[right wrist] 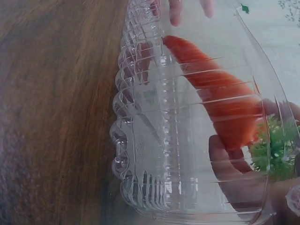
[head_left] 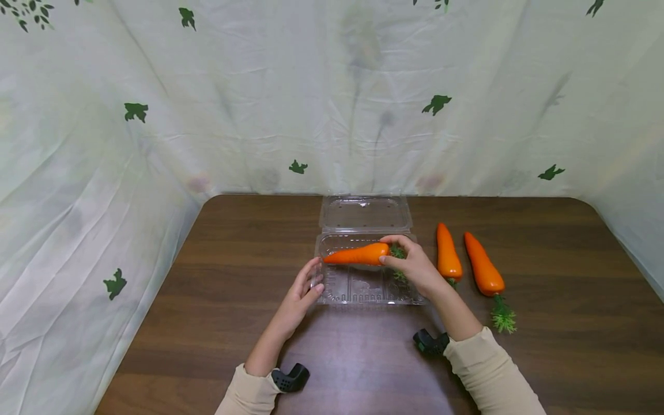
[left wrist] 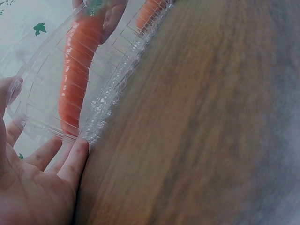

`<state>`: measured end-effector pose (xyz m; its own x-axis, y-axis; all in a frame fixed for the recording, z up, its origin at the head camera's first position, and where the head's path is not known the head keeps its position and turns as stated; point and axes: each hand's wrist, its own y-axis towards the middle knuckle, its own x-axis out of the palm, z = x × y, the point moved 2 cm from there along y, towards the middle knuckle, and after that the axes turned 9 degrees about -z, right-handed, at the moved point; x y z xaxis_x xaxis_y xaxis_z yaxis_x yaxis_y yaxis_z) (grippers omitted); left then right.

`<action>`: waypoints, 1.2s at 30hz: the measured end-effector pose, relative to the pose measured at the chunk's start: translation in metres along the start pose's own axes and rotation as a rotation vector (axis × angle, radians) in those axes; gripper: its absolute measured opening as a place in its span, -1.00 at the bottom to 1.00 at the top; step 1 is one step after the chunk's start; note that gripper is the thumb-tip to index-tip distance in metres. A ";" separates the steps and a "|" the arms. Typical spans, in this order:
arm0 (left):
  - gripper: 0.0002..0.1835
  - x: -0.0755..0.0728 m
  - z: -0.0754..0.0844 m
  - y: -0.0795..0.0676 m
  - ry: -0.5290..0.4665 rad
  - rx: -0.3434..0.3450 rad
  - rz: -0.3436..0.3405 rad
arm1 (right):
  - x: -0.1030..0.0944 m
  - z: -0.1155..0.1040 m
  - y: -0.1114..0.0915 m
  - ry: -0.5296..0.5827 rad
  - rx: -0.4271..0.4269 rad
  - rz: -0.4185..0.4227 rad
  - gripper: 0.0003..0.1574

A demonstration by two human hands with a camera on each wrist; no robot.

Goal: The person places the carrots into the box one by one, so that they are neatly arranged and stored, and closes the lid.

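Note:
My right hand [head_left: 413, 266] holds an orange carrot [head_left: 358, 254] at its thick end, thumb on the near side and fingers on the far side. The carrot lies sideways over the base of a clear plastic clamshell box [head_left: 363, 297], tip pointing left. Its green leafy top [right wrist: 274, 147] hangs by my right palm. At the box's left end is my left hand [head_left: 298, 297], its thumb and fingers spread along the rim and end wall. Through the clear wall, the left wrist view shows the carrot [left wrist: 75, 79] with its tip near my left fingertips.
The box's lid [head_left: 365, 213] lies folded back toward the table's far edge. Right of the box lie two more carrots, one close by [head_left: 448, 253] and one farther out [head_left: 483, 265], green tops toward me. A pale leaf-print cloth [head_left: 332, 104] hangs behind the wooden table [head_left: 249, 242].

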<state>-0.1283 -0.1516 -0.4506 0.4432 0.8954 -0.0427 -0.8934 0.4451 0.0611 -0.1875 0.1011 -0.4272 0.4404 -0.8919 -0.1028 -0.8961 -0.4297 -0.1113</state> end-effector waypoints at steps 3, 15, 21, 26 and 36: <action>-0.39 0.000 0.000 0.000 -0.001 0.001 0.000 | -0.001 0.000 -0.001 -0.046 -0.012 0.015 -0.48; -0.39 0.001 0.001 0.000 -0.003 -0.002 0.001 | -0.002 -0.005 -0.001 -0.319 -0.088 0.128 -0.51; -0.38 0.001 0.000 0.000 0.002 0.000 0.003 | -0.002 -0.007 0.001 -0.438 -0.076 0.129 -0.51; -0.38 0.000 0.000 -0.001 0.004 -0.004 0.006 | -0.002 -0.012 0.004 -0.544 -0.068 0.127 -0.48; -0.38 0.001 0.001 0.000 0.001 -0.017 0.004 | 0.001 -0.013 0.011 -0.714 -0.009 0.122 -0.39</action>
<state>-0.1277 -0.1508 -0.4500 0.4396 0.8971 -0.0434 -0.8962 0.4414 0.0441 -0.1979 0.0937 -0.4160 0.2630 -0.6249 -0.7350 -0.9403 -0.3367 -0.0501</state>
